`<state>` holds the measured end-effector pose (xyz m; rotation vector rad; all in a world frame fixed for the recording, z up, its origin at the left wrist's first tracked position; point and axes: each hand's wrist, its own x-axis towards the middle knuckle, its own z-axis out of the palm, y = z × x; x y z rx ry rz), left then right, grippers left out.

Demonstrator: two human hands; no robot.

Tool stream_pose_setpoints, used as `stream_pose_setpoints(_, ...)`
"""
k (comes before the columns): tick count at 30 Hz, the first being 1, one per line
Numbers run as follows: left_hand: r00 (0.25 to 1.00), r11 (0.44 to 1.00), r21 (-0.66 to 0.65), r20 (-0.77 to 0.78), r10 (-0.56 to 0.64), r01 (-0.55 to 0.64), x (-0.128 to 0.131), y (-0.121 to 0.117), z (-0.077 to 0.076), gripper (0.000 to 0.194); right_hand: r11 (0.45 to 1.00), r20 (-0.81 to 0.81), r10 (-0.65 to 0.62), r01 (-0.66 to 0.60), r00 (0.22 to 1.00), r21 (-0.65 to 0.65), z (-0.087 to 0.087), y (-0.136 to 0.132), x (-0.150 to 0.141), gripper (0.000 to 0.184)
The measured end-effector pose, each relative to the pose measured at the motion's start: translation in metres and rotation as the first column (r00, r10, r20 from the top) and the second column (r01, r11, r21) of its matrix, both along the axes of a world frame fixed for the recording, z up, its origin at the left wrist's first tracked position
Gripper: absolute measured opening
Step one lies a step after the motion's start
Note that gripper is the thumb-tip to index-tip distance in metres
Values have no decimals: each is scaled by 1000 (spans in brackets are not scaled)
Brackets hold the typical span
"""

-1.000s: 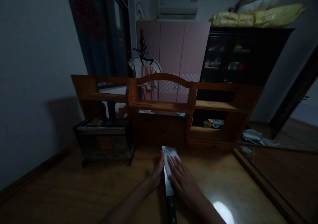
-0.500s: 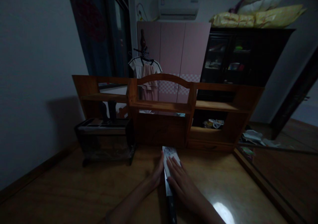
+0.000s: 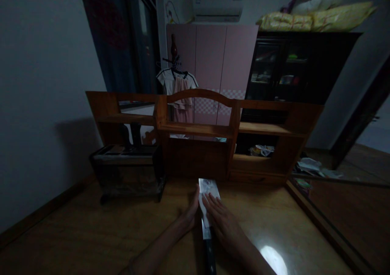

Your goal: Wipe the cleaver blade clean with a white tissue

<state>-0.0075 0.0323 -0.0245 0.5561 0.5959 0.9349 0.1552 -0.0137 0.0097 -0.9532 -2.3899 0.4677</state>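
Cleaver [image 3: 210, 184] lies flat at the middle of the wooden tabletop [image 3: 76, 236], blade pointing away, black handle [image 3: 210, 255] running toward the lower border of the view.

From the left, a wooden strip [image 3: 45, 209] follows the pale wall and closes off that side. Next stands a dark-framed knife block [image 3: 128, 179] with two black handles [image 3: 136, 135] rising from it; between it and the forearm the wood is bare, with room to move.

The left hand [image 3: 190, 212] is beside the blade, its thumb raised along the left edge. Its other fingers are mostly hidden, so whether they grip or merely brace the blade cannot be told.

Over the middle of the blade lies what looks like a white sheet [image 3: 204, 216], probably paper. The blade's far end and the short stretch next to the handle are uncovered. How much is done and how much is left cannot be judged from this coverage alone.

Behind, the wooden shelf unit [image 3: 198, 155] limits forward room; the blade's tip is near its base. The right hand [image 3: 224, 222] rests over the sheet with its fingers extended close together, pressing rather than clenched, as far as can be judged. Beyond it is open wood with a bright reflection, ending at a raised wooden edge [image 3: 319, 223].
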Motion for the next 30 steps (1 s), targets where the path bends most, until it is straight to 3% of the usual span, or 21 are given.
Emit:
stream_pose_setpoints(5, 1000, 1000, 1, -1, 12, -12, 4, -3, 6, 84, 985, -158, 167, -173, 973, -23, 3, -4, -1, 54)
stream_pose_setpoints(8, 999, 1000, 25, 41, -12, 11, 4, -7, 12, 81, 960, -435, 21, -140, 900, -244, 2, -6, -4, 43)
stream_pose_setpoints(11, 996, 996, 73, 80, -51, 45, 3, -9, 16, 79, 825, -704, -293, -202, 647, -528, 5, 1, 0, 48)
stream_pose_setpoints(13, 994, 991, 126, 97, -55, 43, 3, -10, 18, 74, 760, -798, -403, -322, 449, -565, 8, 8, 8, 54)
stream_pose_setpoints(16, 994, 985, 169, 102, -46, 28, 2, -11, 21, 72, 739, -829, -465, -379, 311, -557, 11, 19, 21, 51)
stream_pose_setpoints(19, 997, 987, 157, 71, -42, 31, 1, -12, 22, 74, 744, -815, -497, -337, 298, -577, 8, 24, 30, 47)
stream_pose_setpoints(23, 996, 989, 140, 52, -65, 58, 1, -13, 24, 77, 645, -688, -590, -267, 422, -716, 1, 24, 32, 44)
stream_pose_setpoints(25, 997, 989, 132, 39, -71, 65, 2, -12, 25, 77, 623, -667, -596, -268, 446, -735, -2, 23, 30, 43)
stream_pose_setpoints(30, 1000, 990, 139, 8, -16, 15, 3, -11, 24, 74, 602, -665, -638, -288, 388, -745, -3, 22, 26, 42)
